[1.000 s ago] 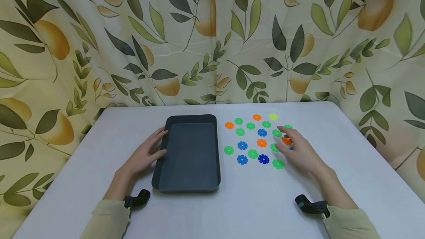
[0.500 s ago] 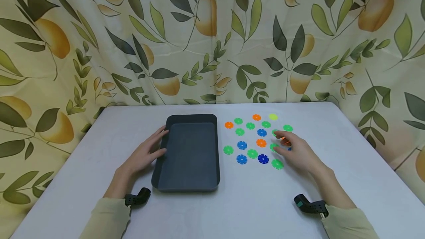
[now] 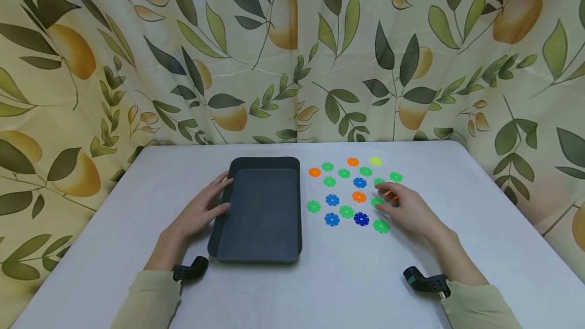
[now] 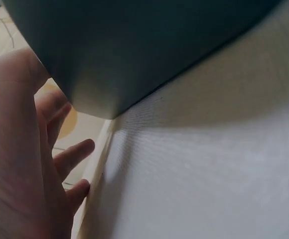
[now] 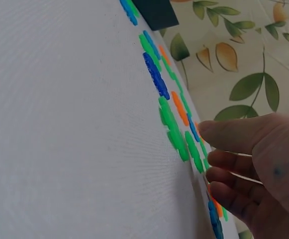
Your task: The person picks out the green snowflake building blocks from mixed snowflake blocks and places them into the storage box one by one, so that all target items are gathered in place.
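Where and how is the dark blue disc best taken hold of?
I would pinch the dark blue disc by the near and far edges of its notched rim, the right hand coming down from the near side. It lies flat and looks thin, with bare tabletop in front, a green disc close on its left and another on its right.
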A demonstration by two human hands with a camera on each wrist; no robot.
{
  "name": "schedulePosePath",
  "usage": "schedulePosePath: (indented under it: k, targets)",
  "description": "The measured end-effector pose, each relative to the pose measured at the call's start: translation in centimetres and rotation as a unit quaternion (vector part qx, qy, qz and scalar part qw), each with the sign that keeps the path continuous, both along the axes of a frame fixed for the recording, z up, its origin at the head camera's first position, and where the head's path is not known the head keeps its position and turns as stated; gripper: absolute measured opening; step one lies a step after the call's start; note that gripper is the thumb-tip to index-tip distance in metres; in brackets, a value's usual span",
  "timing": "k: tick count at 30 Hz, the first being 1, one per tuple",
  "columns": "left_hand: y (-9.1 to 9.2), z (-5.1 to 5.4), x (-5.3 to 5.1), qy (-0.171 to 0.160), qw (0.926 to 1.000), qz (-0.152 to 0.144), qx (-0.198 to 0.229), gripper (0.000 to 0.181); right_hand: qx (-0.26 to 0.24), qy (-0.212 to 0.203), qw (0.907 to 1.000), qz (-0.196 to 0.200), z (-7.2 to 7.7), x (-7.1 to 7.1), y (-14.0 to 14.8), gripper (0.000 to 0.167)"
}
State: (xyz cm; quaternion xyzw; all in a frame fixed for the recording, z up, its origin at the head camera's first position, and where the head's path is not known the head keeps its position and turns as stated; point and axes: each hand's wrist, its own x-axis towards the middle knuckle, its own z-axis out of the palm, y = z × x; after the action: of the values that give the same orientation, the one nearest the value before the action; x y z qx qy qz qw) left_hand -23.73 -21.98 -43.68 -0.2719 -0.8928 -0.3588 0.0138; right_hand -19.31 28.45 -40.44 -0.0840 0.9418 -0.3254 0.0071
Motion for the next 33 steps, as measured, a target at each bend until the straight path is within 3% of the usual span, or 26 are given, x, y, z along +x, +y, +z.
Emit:
schedulePosePath:
  k: [7, 33]
  targets:
    - [-0.13, -0.25, 0.06, 0.013, 0.9999, -0.001, 0.008, 0.061, 0.014, 0.004, 0.9999, 0.002, -0.25, -0.35, -0.19, 0.046]
    - [-0.01, -0.45, 0.08, 0.007, 0.9998, 0.010, 0.013, 0.059, 0.025, 0.022, 0.9994, 0.011, -0.45, -0.40, -0.44, 0.037]
